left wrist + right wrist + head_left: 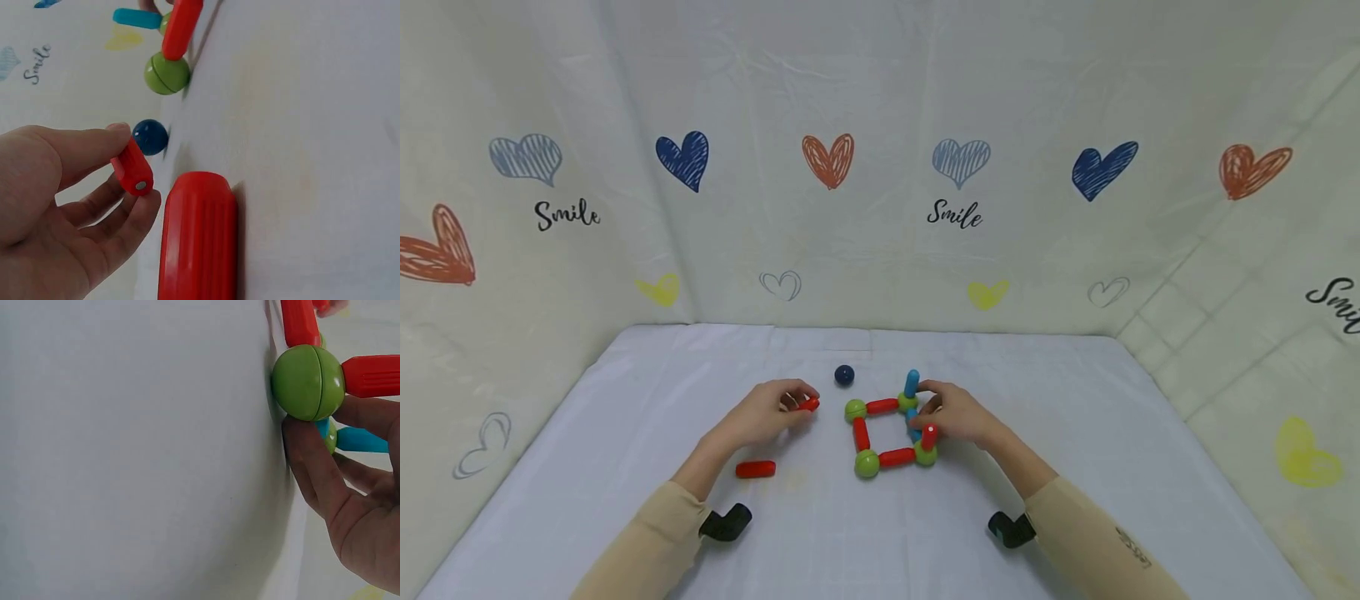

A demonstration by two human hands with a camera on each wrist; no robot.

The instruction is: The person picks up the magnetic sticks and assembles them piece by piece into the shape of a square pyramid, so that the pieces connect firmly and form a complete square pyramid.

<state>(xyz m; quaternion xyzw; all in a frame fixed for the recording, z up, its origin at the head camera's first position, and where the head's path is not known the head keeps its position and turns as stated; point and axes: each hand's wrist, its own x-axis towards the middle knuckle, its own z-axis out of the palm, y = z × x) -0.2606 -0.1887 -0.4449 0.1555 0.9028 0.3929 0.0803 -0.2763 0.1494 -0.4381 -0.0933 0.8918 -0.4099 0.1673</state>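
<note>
My left hand (769,412) pinches a red magnetic rod (134,167) between thumb and fingers, its round metal end showing in the left wrist view. To its right lies a square of green balls (867,464) joined by red rods (896,457) on three sides and a blue rod (913,423) on the right side. My right hand (958,413) holds that blue side rod, which its fingers partly hide. From the two right-hand corners a blue rod (912,383) and a red rod (929,437) stand up.
A dark blue ball (844,375) sits behind the square, to its left. Another red rod (756,469) lies on the white cloth (820,550) near my left wrist. Behind the table hangs a sheet (880,250) printed with hearts.
</note>
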